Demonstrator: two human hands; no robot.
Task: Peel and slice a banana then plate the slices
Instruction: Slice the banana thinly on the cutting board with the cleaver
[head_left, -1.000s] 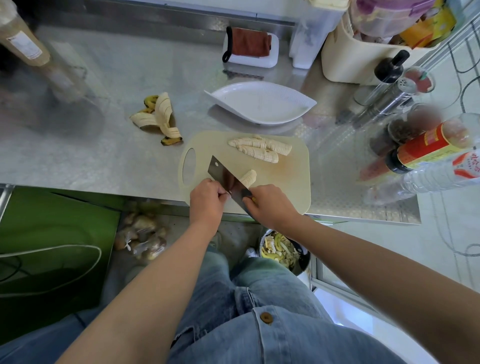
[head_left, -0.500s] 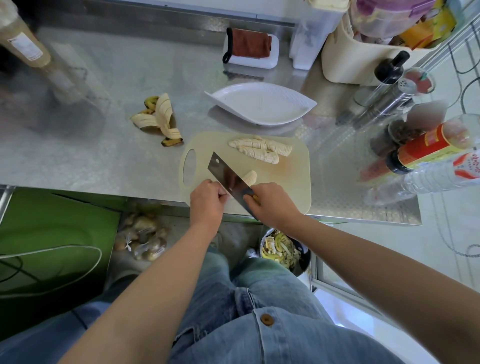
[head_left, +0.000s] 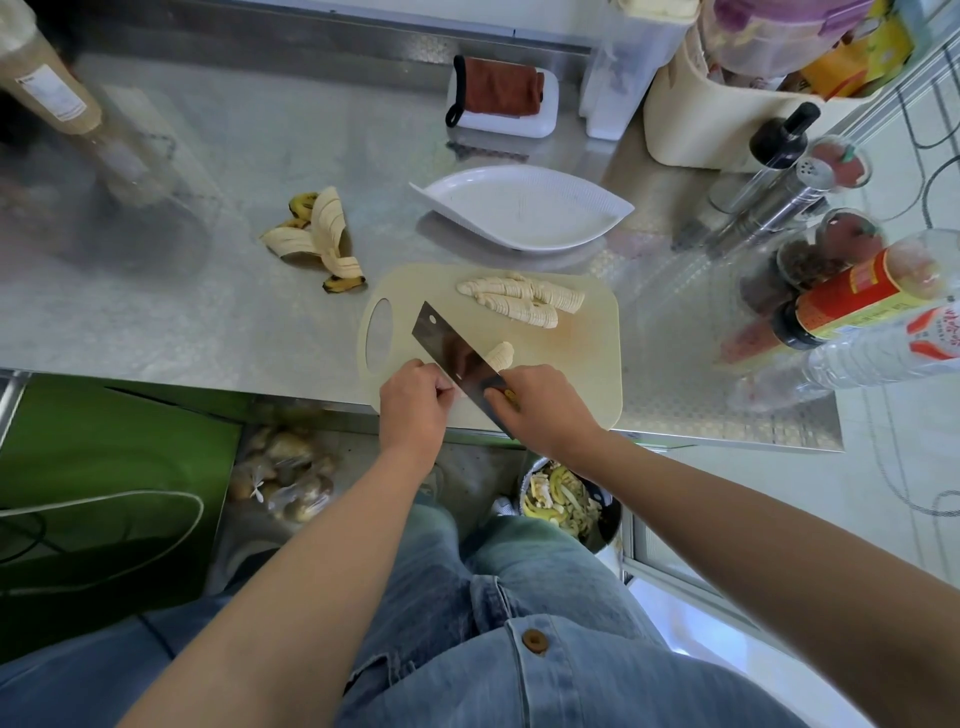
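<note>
A cream cutting board (head_left: 582, 364) lies at the counter's front edge. My right hand (head_left: 545, 410) grips the handle of a cleaver (head_left: 452, 353), whose blade slants across the board's near left part. My left hand (head_left: 415, 400) sits with curled fingers against the blade's left side, on a banana piece the blade mostly hides. That piece's sliced end (head_left: 501, 356) shows right of the blade. Two rows of banana slices (head_left: 519, 301) lie at the board's far side. A white leaf-shaped plate (head_left: 519, 208) stands empty behind the board.
The banana peel (head_left: 322, 239) lies on the steel counter left of the board. Bottles, jars and shakers (head_left: 831, 291) crowd the right side. A brown cloth on a white dish (head_left: 501, 98) stands at the back. Below the counter edge stands a pot of scraps (head_left: 561, 504).
The cleaver blade has lifted and tilted, so more of its flat side shows. Both hands stay in place at the board's near edge.
</note>
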